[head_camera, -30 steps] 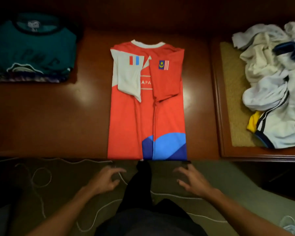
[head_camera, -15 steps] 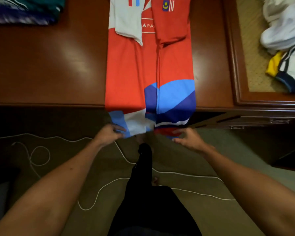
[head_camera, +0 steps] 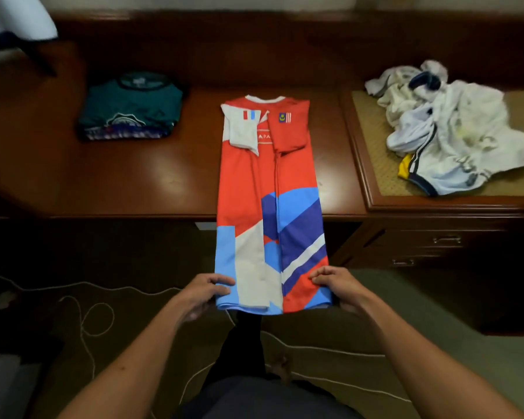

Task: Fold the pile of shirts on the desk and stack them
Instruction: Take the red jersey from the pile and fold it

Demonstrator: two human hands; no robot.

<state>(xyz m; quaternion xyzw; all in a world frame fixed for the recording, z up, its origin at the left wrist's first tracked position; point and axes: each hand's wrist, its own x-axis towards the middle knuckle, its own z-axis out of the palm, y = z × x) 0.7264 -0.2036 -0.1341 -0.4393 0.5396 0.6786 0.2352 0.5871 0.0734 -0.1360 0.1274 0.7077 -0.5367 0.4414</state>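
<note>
A red jersey with blue and white panels lies lengthwise on the brown desk, both sleeves folded in. Its lower part reaches past the desk's front edge and is held up level. My left hand pinches the hem's left corner and my right hand pinches the right corner. A stack of folded shirts, dark green on top, sits at the desk's back left. A crumpled pile of white shirts lies on the side cabinet at the right.
The side cabinet has a woven top and drawers below. White cords loop over the floor on the left. My dark trouser leg is under the hem. A white object sits at the top left.
My hands went from empty below the desk edge to gripping the jersey's hanging hem, then lifted it out level toward me. The camera has tilted back up.
</note>
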